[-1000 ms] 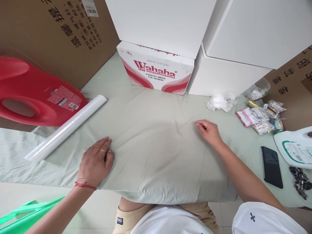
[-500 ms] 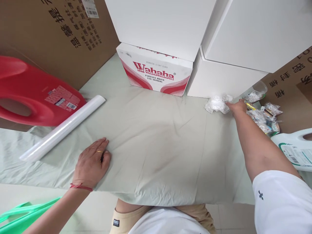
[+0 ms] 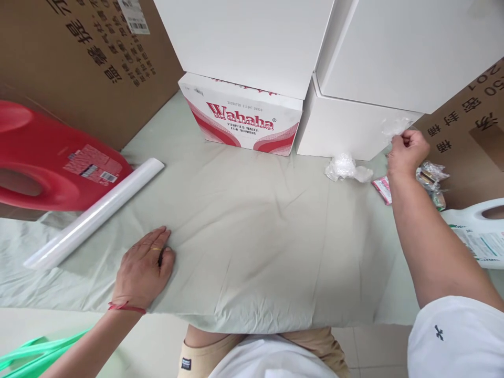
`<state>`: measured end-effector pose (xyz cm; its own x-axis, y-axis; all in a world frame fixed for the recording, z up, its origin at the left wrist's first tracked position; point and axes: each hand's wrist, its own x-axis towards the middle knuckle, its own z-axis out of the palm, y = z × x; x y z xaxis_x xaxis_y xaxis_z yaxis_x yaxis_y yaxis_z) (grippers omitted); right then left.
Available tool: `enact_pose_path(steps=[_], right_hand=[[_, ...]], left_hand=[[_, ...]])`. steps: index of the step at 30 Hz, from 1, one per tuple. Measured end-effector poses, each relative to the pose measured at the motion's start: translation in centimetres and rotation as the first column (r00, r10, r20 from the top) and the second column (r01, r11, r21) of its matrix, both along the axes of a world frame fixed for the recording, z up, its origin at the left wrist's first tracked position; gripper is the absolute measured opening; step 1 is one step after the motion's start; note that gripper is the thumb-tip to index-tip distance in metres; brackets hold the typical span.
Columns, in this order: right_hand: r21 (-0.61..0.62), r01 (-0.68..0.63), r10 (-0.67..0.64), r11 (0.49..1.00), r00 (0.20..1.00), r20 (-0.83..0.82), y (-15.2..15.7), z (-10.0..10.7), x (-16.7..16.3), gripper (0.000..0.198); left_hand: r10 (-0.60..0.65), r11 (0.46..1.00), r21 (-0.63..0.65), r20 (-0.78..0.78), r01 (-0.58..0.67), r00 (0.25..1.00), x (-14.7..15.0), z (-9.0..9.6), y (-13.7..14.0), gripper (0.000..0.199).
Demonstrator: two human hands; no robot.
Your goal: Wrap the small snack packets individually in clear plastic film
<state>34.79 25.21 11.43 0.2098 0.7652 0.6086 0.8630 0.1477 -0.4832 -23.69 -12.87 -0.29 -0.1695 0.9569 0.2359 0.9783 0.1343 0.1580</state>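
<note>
On table's (image 3: 268, 236) far right, your right hand (image 3: 409, 151) has grip pinched on clear film (image 3: 395, 127), near wrapped packets (image 3: 431, 176) (left hand (image 3: 144, 268) flat, nothing visibly held). Thin film could slip from fingertips; low reach could shove packets.

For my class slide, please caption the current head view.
Left hand palm down on pale cloth, right hand holding clear plastic near a white box.

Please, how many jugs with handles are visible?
2: the red jug at the left, and the white jug at the right edge, partly behind the right forearm. Others may be hidden.
</note>
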Motion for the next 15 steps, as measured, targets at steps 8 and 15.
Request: enact_pose_path(steps=[8,15], right_hand=[[-0.253,-0.155,0.172,0.955,0.984,0.046,-3.3,-0.6,-4.4,0.016],[-0.295,-0.672,0.12,0.679,0.499,-0.858,-14.8,-2.3,-8.9,0.03]], left_hand=[[0.021,1.0,-0.019,0.015,-0.02,1.0,0.5,0.2,0.1,0.058],[0.107,0.987,-0.141,0.222,-0.077,0.969,0.1,2.3,0.9,0.05]])
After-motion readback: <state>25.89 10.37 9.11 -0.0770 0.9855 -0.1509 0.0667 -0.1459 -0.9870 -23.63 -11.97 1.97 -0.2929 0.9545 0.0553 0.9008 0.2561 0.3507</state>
